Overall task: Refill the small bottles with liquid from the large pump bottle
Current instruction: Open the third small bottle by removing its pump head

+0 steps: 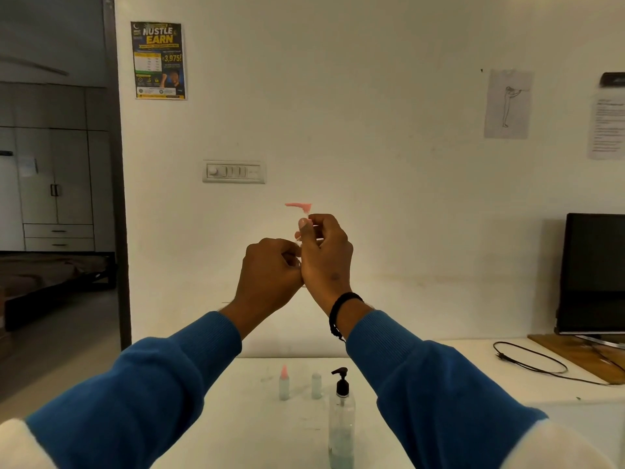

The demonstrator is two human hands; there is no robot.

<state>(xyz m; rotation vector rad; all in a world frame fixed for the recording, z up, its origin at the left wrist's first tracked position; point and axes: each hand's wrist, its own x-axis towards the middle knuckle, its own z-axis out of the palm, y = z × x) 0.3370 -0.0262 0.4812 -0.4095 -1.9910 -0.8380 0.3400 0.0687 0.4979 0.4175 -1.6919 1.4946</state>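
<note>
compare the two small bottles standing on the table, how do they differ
The left small bottle wears a pink pointed cap; the right small bottle shows no coloured cap. The left one stands farther from the large pump bottle, the right one closer. Both are upright, translucent, similar in size.
</note>
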